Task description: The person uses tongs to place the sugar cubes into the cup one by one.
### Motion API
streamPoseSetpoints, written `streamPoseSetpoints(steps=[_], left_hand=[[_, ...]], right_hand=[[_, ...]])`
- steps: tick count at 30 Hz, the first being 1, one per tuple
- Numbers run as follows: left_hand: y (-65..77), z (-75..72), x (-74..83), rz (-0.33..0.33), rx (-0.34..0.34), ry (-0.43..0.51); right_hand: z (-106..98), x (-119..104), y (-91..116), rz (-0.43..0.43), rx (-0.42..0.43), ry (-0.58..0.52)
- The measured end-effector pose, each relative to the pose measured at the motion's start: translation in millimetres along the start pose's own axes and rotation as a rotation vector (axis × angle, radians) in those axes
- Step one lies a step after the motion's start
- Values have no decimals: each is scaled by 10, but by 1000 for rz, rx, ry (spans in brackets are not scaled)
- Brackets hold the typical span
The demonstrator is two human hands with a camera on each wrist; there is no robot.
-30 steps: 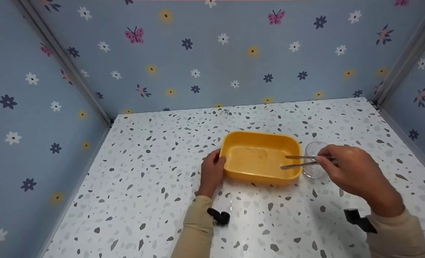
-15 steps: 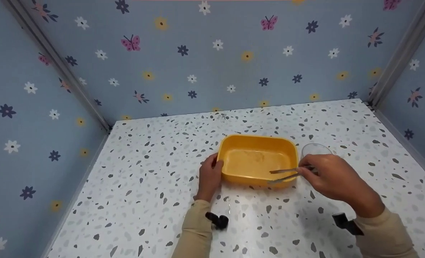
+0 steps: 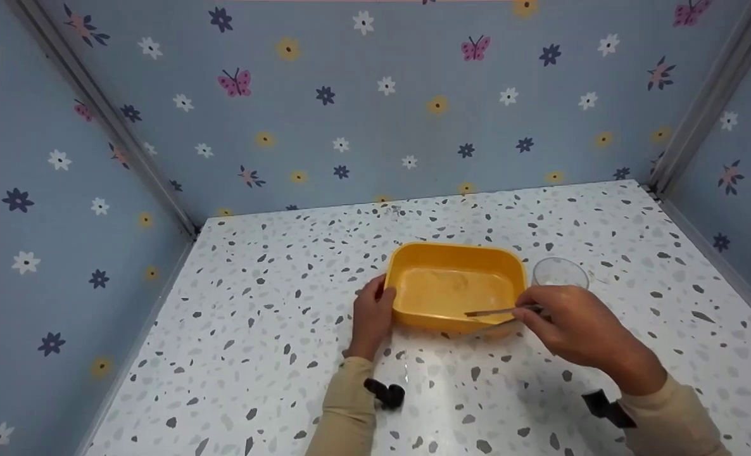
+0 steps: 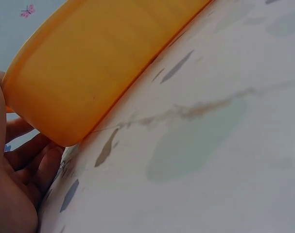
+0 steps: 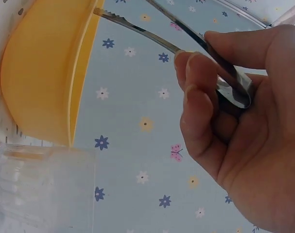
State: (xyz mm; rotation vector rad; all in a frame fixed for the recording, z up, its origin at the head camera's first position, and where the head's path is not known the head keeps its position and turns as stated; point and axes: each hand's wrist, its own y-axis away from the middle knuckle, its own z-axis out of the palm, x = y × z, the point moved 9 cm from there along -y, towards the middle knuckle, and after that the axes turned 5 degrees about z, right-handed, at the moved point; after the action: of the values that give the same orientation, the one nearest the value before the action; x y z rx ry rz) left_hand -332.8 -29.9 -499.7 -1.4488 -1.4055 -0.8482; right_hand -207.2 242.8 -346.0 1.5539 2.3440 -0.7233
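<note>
A yellow rectangular plastic tub (image 3: 458,251) stands upright on the speckled tabletop, with a faint darker patch on its floor. My left hand (image 3: 371,320) grips its left end, thumb at the rim and fingers against the outside wall (image 4: 79,82). Metal tongs (image 5: 142,33) with serrated tips are held in my right hand (image 3: 572,326), pinched between thumb and fingers. Their arms are spread, with nothing visible between them. They reach leftward over the tub's front right corner. Just right of the tub stands a clear drinking glass (image 3: 560,272), partly hidden by my right hand.
The white table (image 3: 274,329) has grey speckles and a thin crack-like mark near my left wrist. Blue flowered panels (image 3: 375,114) wall it at the back and both sides, with metal corner posts. Black camera mounts (image 3: 385,394) stick out from both wrists.
My right hand has moved left and toward me with the tongs, whose tips shift from inside the tub's right end to over its front rim. More of the glass shows. My left hand keeps its grip.
</note>
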Motion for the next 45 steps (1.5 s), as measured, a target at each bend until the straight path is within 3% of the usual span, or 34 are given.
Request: streamPoseSetpoints(steps=[12,20,26,45], left_hand=[[4,-9,26,19,4,14],[-10,-14,47,30,8,4],[10,-7,36,-3,4,0],[15,-4,24,10,2,-19]], right_hand=[[-58,-72,81,-51,61,-63],[177,-152,58,-128,15,-81],[353,-167,42,-150,-14,-94],[583,-92,39,-139,-67,-160]])
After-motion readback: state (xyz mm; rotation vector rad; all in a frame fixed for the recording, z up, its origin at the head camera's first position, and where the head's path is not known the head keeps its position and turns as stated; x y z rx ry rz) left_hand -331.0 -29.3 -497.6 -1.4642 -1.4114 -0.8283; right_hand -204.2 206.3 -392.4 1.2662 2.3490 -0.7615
